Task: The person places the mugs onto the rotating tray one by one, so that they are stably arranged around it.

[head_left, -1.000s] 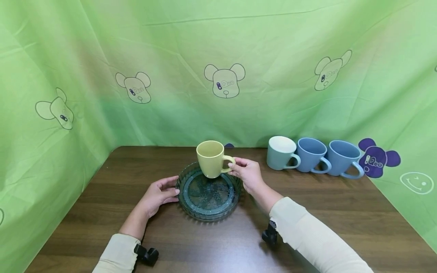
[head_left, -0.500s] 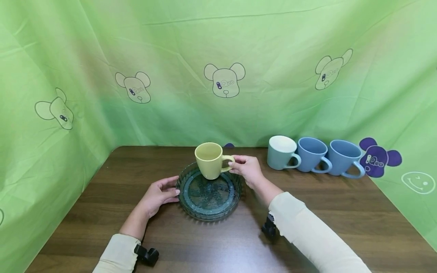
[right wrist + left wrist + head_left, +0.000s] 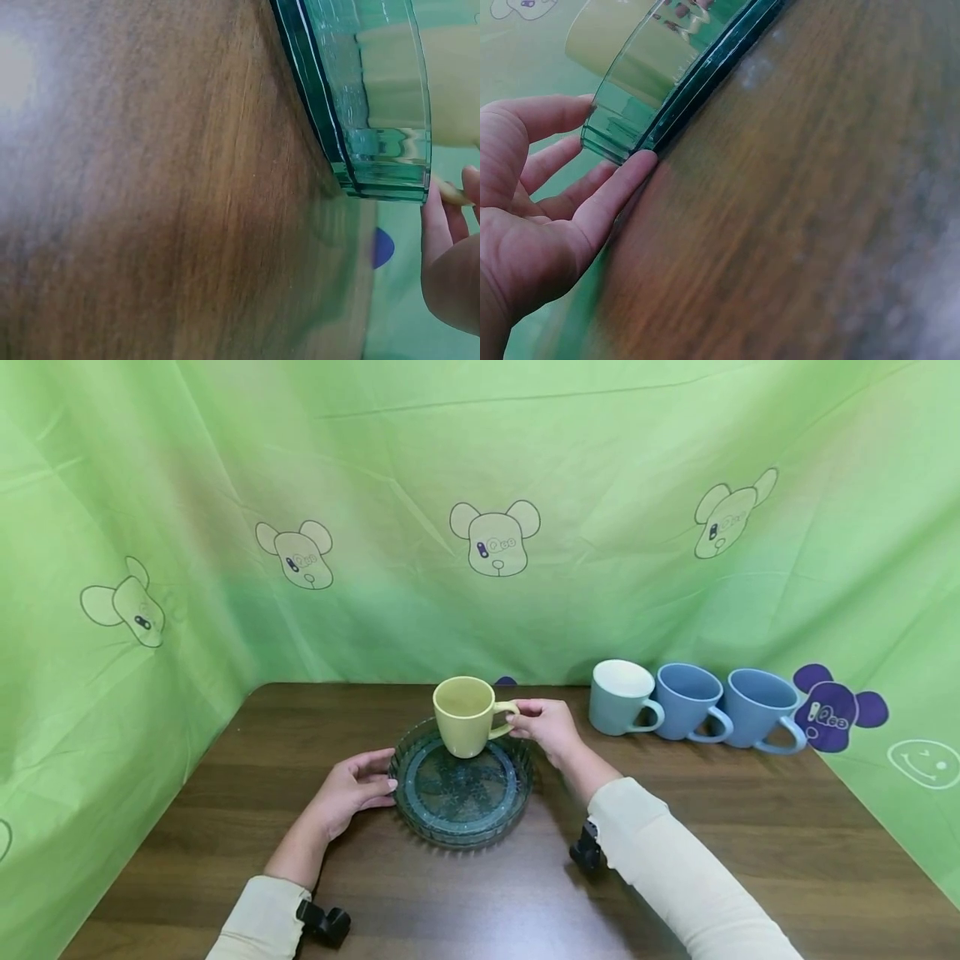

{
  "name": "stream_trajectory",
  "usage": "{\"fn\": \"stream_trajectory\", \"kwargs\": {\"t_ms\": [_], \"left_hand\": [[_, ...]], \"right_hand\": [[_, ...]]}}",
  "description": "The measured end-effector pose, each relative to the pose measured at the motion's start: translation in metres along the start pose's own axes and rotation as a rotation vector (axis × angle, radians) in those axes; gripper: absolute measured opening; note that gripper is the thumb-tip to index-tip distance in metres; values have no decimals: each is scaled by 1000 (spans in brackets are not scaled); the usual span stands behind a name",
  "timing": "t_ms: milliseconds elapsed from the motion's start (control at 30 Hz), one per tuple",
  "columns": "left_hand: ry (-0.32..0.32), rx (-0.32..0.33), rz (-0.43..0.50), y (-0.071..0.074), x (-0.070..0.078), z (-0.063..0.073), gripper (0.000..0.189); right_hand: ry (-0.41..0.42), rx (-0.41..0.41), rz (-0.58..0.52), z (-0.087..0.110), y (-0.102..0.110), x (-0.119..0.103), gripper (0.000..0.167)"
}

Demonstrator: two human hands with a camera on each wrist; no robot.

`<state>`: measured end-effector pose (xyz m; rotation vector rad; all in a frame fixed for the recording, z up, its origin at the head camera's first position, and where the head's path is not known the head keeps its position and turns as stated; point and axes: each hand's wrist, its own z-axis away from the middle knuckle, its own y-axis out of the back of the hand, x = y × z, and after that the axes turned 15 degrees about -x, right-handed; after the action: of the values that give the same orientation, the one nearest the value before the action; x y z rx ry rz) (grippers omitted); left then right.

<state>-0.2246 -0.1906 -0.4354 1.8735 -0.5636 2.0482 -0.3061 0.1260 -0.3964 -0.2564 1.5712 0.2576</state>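
A yellow mug (image 3: 463, 718) stands upright over the far part of a round green glass dish (image 3: 461, 839). My right hand (image 3: 547, 727) pinches the mug's handle from the right. Whether the mug's base touches the dish floor, I cannot tell. On the dish's left side, my left hand (image 3: 348, 793) touches the outer wall with fingers and thumb spread. In the left wrist view the thumb (image 3: 641, 169) is against the dish's lower edge. The right wrist view shows the mug (image 3: 457, 90) through the clear glass wall, with part of the right hand cut off by the frame.
At the back right of the brown wooden table (image 3: 420, 910) a teal mug (image 3: 615, 706) with a white inside stands beside two blue mugs, one in the middle (image 3: 682, 706) and one at the right (image 3: 753, 714). A green printed cloth (image 3: 375, 610) hangs behind the table.
The yellow mug has come down slightly over the dish, with the right hand still on its handle. The left hand and the dish keep their places.
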Motion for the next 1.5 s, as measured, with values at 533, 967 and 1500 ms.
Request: {"fn": "stream_trajectory", "kwargs": {"t_ms": [533,967,1500], "left_hand": [[12,45,-109,12,11,-15,53],[56,63,-83,14,5,-40,49],[128,63,-204,16,17,-58,44]], "right_hand": [[24,8,153,2,2,2,41],[57,46,-6,18,9,10,45],[76,24,37,39,17,6,45]]}}
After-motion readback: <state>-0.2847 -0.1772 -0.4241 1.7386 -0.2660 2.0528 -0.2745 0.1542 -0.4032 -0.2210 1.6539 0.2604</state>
